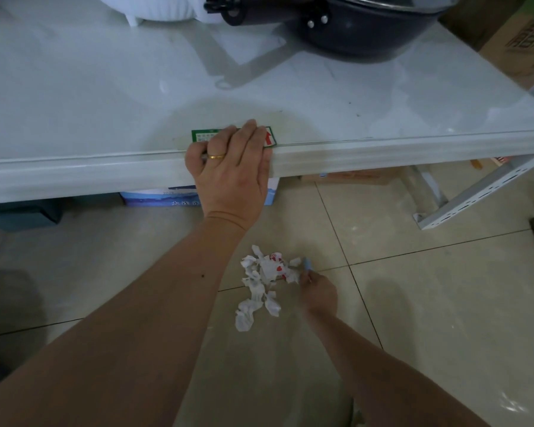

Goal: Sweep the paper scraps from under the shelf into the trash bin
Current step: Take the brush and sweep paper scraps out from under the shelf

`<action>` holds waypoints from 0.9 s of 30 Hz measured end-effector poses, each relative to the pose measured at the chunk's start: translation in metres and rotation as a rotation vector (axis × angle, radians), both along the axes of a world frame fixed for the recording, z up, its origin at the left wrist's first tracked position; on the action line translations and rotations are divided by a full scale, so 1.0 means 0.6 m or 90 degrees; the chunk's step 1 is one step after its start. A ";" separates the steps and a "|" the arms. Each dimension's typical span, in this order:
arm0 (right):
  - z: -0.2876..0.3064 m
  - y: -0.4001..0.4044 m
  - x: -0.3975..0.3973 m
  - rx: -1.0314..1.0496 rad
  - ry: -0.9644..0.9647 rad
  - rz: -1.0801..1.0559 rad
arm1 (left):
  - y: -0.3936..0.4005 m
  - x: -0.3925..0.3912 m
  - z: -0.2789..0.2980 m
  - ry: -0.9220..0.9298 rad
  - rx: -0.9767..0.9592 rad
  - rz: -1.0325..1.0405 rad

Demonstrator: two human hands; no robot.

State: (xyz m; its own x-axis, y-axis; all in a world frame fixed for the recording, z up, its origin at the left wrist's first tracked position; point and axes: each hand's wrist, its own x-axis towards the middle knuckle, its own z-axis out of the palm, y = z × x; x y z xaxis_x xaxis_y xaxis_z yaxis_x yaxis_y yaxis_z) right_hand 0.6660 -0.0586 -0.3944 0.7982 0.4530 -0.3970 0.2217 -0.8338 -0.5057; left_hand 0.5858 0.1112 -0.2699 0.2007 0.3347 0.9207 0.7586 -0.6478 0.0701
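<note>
A heap of crumpled white paper scraps (pixel 261 283), some with red print, lies on the tiled floor just in front of the shelf (pixel 383 152). My left hand (pixel 232 167), with a gold ring, grips the shelf's front edge, fingers lying over a green and red sticker (pixel 204 135). My right hand (pixel 318 292) is down at the floor, right of the scraps, closed on a small light-blue object (pixel 307 264) whose tip touches the heap. What that object is cannot be told. No trash bin is recognisable in view.
On the shelf top stand a dark wok (pixel 367 23) and a white appliance (pixel 154 7). Under the shelf sit a blue-and-white box (pixel 161 197), a dark green item (pixel 22 214) and cardboard (pixel 346 177). A perforated metal shelf leg (pixel 472 198) slants at right, with cardboard boxes (pixel 521 47) behind.
</note>
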 end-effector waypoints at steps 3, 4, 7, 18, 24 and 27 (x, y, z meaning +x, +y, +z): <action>0.001 0.021 -0.037 0.057 0.010 0.032 | 0.001 0.000 0.000 -0.002 -0.002 -0.003; 0.004 0.024 -0.042 0.067 0.000 0.031 | 0.001 0.000 -0.001 -0.003 -0.004 -0.004; 0.021 0.024 -0.045 0.092 -0.032 0.001 | 0.000 0.000 -0.003 -0.003 -0.004 -0.006; 0.032 0.033 -0.113 -0.023 0.240 0.215 | 0.001 0.000 -0.001 -0.004 -0.006 -0.003; 0.022 0.035 -0.085 -0.080 0.202 0.224 | 0.002 0.001 -0.003 -0.005 -0.004 -0.006; 0.033 0.046 -0.056 -0.051 0.159 0.206 | 0.004 0.001 -0.003 -0.010 0.007 -0.005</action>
